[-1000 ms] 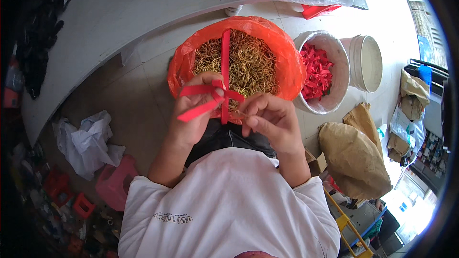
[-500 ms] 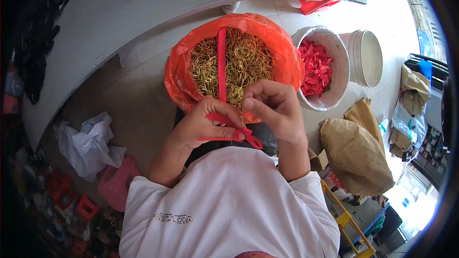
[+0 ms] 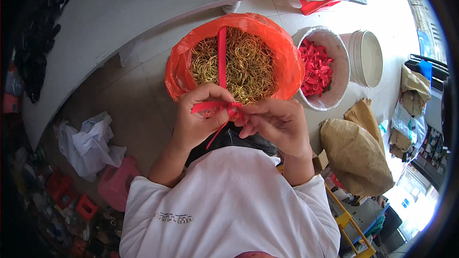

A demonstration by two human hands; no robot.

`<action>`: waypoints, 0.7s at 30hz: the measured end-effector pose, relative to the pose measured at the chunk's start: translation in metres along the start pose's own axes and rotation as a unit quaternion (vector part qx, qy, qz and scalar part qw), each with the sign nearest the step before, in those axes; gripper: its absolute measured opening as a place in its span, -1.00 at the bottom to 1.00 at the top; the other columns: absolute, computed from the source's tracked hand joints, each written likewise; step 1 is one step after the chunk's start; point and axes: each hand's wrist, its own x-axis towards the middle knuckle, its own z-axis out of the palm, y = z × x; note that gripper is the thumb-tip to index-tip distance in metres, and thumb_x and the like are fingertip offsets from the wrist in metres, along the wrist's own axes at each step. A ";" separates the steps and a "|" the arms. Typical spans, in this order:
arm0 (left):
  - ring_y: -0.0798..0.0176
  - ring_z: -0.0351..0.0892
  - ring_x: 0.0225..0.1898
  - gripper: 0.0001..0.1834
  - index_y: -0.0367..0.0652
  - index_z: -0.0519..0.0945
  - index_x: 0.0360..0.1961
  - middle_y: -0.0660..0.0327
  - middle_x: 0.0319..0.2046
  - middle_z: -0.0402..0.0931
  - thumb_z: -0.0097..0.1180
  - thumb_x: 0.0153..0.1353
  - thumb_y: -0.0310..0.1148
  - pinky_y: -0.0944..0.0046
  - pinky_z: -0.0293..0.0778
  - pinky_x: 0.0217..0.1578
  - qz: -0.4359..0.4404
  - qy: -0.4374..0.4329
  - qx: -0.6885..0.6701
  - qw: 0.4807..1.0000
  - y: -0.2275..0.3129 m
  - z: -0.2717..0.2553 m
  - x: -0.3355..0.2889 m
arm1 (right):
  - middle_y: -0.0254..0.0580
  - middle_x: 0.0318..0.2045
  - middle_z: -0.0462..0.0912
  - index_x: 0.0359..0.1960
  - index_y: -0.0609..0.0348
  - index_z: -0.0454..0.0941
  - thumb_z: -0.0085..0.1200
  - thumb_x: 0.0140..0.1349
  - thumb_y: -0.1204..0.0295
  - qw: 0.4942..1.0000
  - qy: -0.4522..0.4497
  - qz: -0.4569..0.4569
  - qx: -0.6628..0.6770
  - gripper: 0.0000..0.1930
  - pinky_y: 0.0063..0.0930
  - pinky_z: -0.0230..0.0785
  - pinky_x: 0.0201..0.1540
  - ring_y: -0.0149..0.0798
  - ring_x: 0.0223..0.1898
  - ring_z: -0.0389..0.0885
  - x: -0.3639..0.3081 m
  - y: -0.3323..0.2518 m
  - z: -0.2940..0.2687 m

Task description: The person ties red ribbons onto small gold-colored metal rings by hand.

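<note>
Close to my chest, a red ribbon (image 3: 209,107) is looped between my two hands. My left hand (image 3: 193,119) pinches it near the loop, with one flat end sticking out to the left and a thin end hanging down. The fingers of my right hand (image 3: 284,126) are closed on the loop's right side. Just beyond my hands, an orange plastic bag (image 3: 179,62) forms the lining of a round container full of thin gold rings (image 3: 251,62). Across those rings stands a long straight red strip (image 3: 222,57). Whether a ring is caught in the ribbon is hidden by my fingers.
To the right stands a white bucket (image 3: 342,64) with red ribbon pieces (image 3: 315,67), beside another pale bucket (image 3: 372,59). A curved grey table (image 3: 110,14) spans the far left. Brown paper sacks (image 3: 356,155) lie at right; a pink stool (image 3: 117,184) stands at left.
My right hand has come down and in to grip the ribbon. The ribbon has shifted up and left, its hanging loop now drawn into a tighter loop between my fingers.
</note>
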 end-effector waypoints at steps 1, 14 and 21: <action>0.48 0.51 -0.33 -0.83 -0.30 0.52 -0.33 0.21 -0.39 0.53 0.17 -0.01 -0.64 0.47 0.45 -0.30 0.026 -0.040 0.005 0.999 0.000 -0.001 0.000 | -0.19 -0.51 0.59 -0.36 0.38 0.48 0.10 0.11 0.60 1.000 -0.010 0.010 -0.017 -0.90 -0.64 0.46 -0.49 -0.43 -0.48 0.61 0.001 0.000 0.000; 0.44 0.49 -0.27 -0.79 -0.30 0.46 -0.30 0.24 -0.34 0.46 0.15 -0.01 -0.59 0.43 0.44 -0.20 -0.040 -0.094 0.021 0.995 0.008 0.000 -0.002 | -0.29 -0.62 0.54 -0.45 0.31 0.44 0.15 0.03 0.62 0.958 0.005 -0.076 -0.276 -0.89 -0.67 0.33 -0.60 -0.55 -0.61 0.50 0.005 -0.002 0.004; 0.44 0.45 -0.27 -0.76 -0.28 0.44 -0.29 0.23 -0.30 0.43 0.06 -0.06 -0.64 0.43 0.42 -0.22 -0.037 -0.113 -0.028 0.992 0.005 0.001 0.000 | -0.28 -0.61 0.53 -0.44 0.29 0.45 0.15 0.00 0.63 0.965 0.003 -0.069 -0.254 -0.88 -0.67 0.26 -0.62 -0.55 -0.66 0.44 0.004 0.005 0.000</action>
